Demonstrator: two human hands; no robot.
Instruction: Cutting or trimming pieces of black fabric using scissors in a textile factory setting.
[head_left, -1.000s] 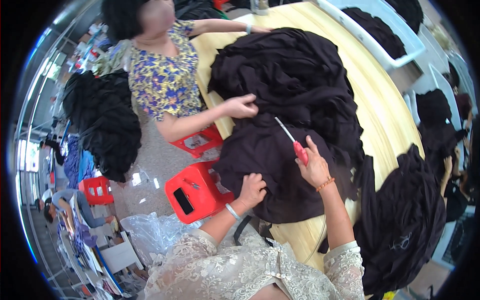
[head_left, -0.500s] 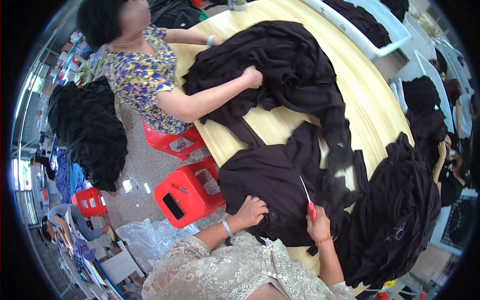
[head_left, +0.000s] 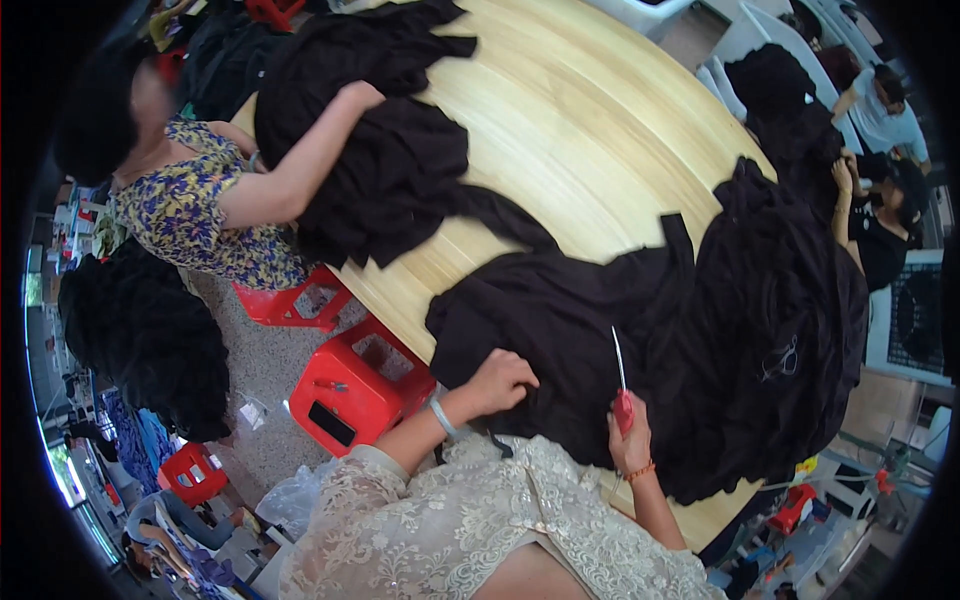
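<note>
A black garment (head_left: 560, 300) lies spread over the near part of the pale wooden table (head_left: 590, 130). My left hand (head_left: 500, 382) is at its left near edge, fingers bent and closed on the cloth. The fingertips are partly hidden against the dark fabric. In my right hand (head_left: 630, 440) is a pair of red-handled scissors (head_left: 624, 410), the thin metal blade pointing away from me over the garment. The blades appear as one narrow strip. Right beside this hand rises a big heap of black garments (head_left: 775, 350), with a loose clump of pale thread (head_left: 780, 360) on it.
Across to the left, a co-worker (head_left: 210, 200) in a flowered top handles other black garments (head_left: 380, 170). Red stools (head_left: 350, 385) stand at the table's left edge; one bears a black phone (head_left: 331, 424) and a small tool. A black clothing pile (head_left: 145, 340) lies on the floor.
The co-worker has drawn the far black garments left, away from mine, baring more tabletop. My view has shifted. My left hand's fingers are more bent; the scissors remain in my right hand.
</note>
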